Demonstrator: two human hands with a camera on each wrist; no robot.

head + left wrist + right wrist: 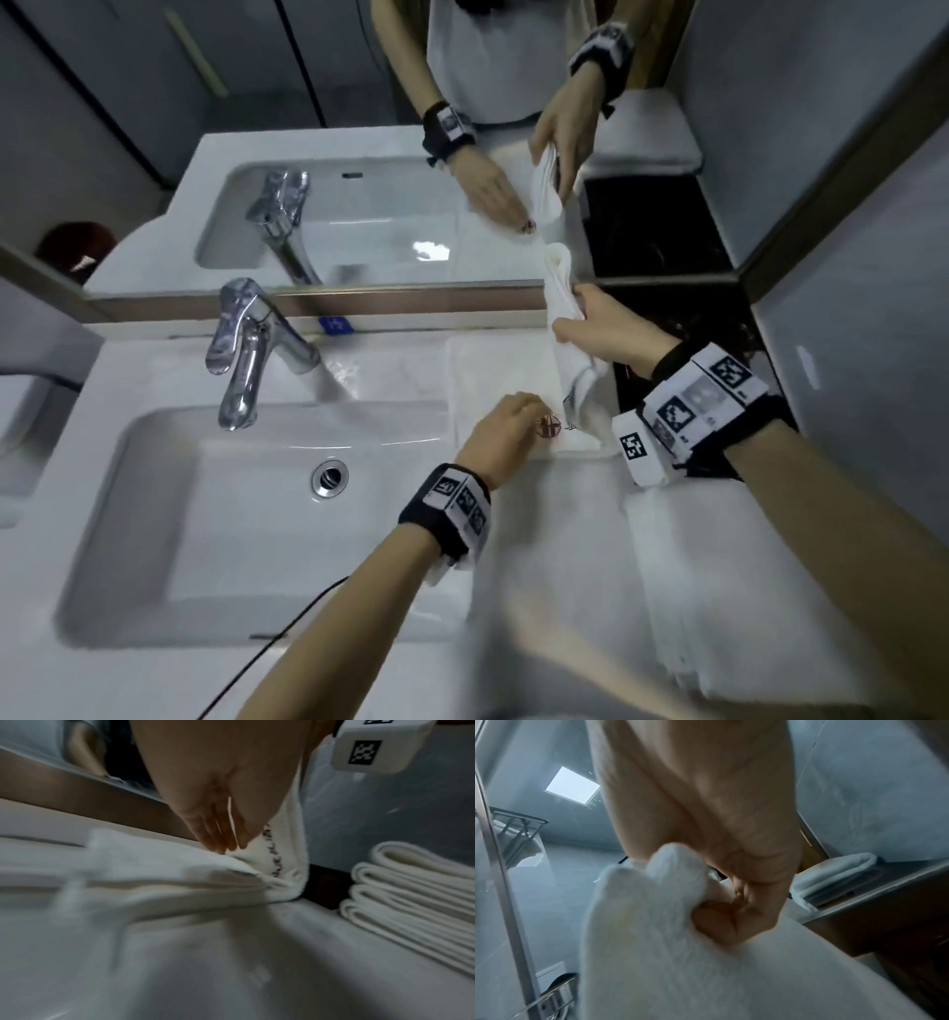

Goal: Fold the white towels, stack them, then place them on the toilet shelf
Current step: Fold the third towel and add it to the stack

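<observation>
Head view, read from nine o'clock toward three o'clock. At the nine o'clock side a white basin [154, 514] is sunk into the counter [554, 539], with a steel drain [329, 478] near its middle and a chrome faucet [246, 349] standing at its eleven o'clock rim; a mirror [359, 128] rises behind the faucet and repeats the scene. Just past centre, the left hand [500, 437] lies on the near edge of the white towel [500, 380], which is spread flat on the counter at the one o'clock side of the basin; the fingers run nearly straight and close together, tips pressing the cloth down, as the left wrist view confirms [221, 833]. A dark embroidered mark on the towel sits just beside the fingertips. Toward two o'clock the right hand [606, 329] holds the towel's right-hand edge lifted off the counter in an upright fold; the thumb and curled fingers [716, 925] pinch the gathered cloth between them. Both wrists carry black bands with white marker blocks. At four o'clock, beside the right forearm, a stack of folded towels [683, 591] rests on the counter, well apart from the one being handled; the left wrist view shows its rounded fold edges layered one over another [411, 892]. A dark recess [683, 329] borders the counter at three o'clock.
</observation>
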